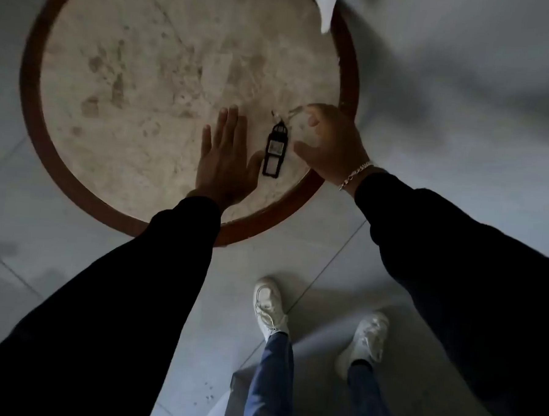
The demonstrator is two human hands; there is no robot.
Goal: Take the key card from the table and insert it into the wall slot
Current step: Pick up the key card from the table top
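A black key card tag (275, 150) with a light window and a metal ring at its far end lies flat on the round stone-topped table (146, 74), near the table's front right edge. My left hand (224, 160) rests flat on the tabletop just left of the card, fingers straight, thumb close to the card's near end. Just to the card's right hovers my right hand (330, 144), fingers spread and curled, holding nothing; a chain bracelet is on its wrist. No wall slot is in view.
The table has a dark wooden rim (30, 99). A white cloth or paper corner (326, 7) hangs over the far right rim. Below is a light tiled floor (462, 122) with my two white shoes (269, 306) near the table.
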